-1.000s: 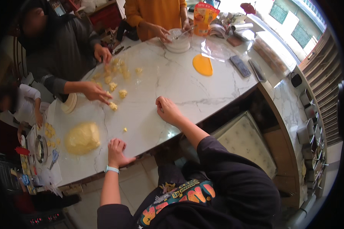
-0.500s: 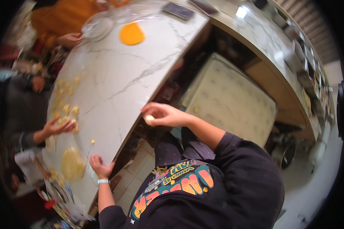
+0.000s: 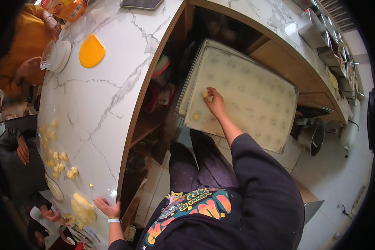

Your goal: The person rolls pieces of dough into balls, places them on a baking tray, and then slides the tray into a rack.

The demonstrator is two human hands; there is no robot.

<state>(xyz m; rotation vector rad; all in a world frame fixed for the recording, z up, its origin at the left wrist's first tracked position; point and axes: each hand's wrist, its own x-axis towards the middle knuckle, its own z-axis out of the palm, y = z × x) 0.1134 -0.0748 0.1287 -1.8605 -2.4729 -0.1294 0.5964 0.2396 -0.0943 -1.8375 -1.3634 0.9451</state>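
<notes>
My right hand (image 3: 214,104) is over the near left part of a large pale tray (image 3: 241,121), its fingers pinching a small pale yellow dough ball (image 3: 205,94). Whether that ball touches the tray I cannot tell. Another dough ball (image 3: 196,116) sits on the tray close to its near left corner. Palm down, my left hand (image 3: 107,207) rests on the marble table's (image 3: 116,54) edge with nothing in it. A tiny dough bit (image 3: 91,185) and a larger dough lump (image 3: 83,208) lie beyond it.
Several torn dough pieces (image 3: 72,173) lie along the table's far left side. An orange dough scraper (image 3: 92,51), clear plastic lids (image 3: 56,56) and a phone (image 3: 141,3) are farther up. Co-workers' hands (image 3: 23,152) show at the left rim. Metal containers (image 3: 314,29) line the right counter.
My right hand has moved from beside the table edge out over the tray, carrying the dough ball. My left hand stays at the table edge. The view has shifted toward the tray.
</notes>
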